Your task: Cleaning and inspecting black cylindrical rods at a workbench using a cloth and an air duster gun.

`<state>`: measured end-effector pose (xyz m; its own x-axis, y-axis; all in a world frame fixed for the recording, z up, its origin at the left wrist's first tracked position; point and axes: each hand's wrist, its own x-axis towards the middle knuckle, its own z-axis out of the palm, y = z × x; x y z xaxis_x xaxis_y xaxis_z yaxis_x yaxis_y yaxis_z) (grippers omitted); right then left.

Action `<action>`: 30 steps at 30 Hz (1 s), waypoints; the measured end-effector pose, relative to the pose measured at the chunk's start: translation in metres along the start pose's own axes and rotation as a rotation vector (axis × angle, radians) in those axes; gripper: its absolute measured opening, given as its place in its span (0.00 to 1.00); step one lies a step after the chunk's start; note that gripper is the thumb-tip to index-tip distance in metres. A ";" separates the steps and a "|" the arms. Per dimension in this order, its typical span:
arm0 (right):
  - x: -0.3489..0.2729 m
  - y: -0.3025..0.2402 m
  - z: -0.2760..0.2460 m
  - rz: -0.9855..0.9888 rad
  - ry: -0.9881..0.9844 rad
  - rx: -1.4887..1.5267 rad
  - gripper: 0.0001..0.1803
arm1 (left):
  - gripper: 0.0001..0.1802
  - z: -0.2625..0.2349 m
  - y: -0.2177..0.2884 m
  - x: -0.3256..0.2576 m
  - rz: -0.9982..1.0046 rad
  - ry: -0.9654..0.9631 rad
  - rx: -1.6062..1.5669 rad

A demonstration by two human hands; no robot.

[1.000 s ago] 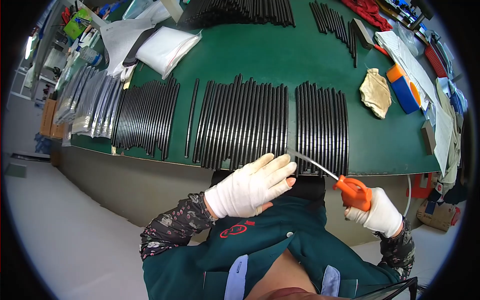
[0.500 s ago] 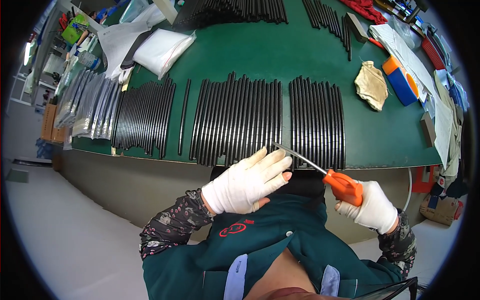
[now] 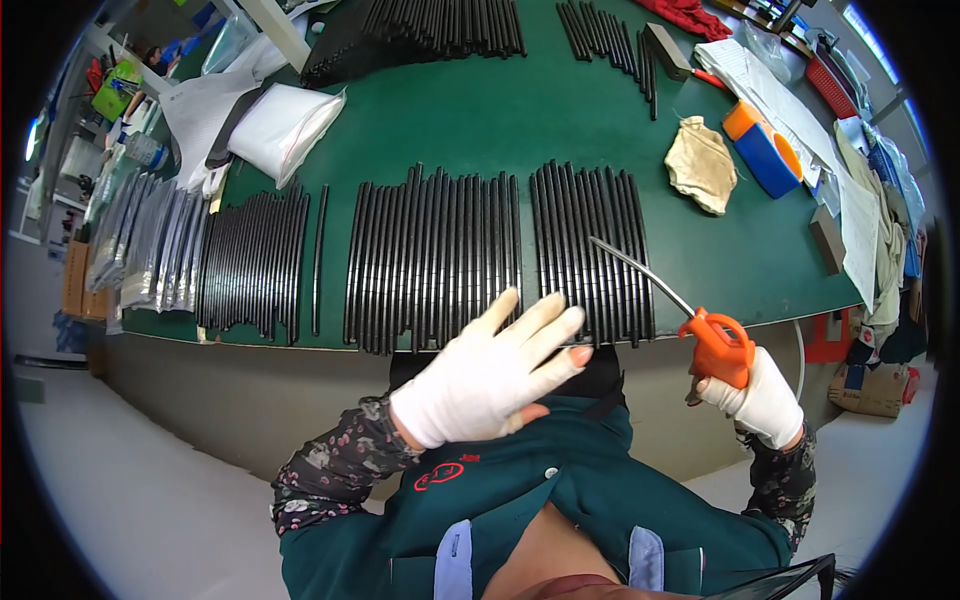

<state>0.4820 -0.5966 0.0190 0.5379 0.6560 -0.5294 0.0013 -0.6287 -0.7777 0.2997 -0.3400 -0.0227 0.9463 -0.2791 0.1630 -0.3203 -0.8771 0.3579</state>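
Note:
My right hand, in a white glove, is wrapped round an orange air blow gun. Its long metal nozzle slants up and left, the tip over the right group of black rods. My left hand, also gloved in white with some fingertips bare, is open with fingers spread. It is at the near ends of the middle group of black rods; whether it touches them I cannot tell. A single rod lies apart, left of that group, and a further group of thinner-looking rods lies beyond it.
The green table bears more rods at the back. On its right are a beige cloth, a blue-and-orange block-like thing and papers. Clear-bagged packs and a white plastic bag are at the left.
The blow gun has moved right, its nozzle tip going from the gap between rod groups to over the right group. My left hand's fingers have spread wider. The whole view has shifted.

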 end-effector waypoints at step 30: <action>0.004 0.021 -0.007 0.032 0.036 0.027 0.15 | 0.45 0.013 0.004 0.010 -0.012 -0.178 0.022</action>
<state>0.4899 -0.6099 0.0028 0.5669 0.6199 -0.5424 -0.0394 -0.6373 -0.7696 0.3081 -0.3517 -0.0314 0.9434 -0.3317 -0.0077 -0.3096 -0.8885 0.3388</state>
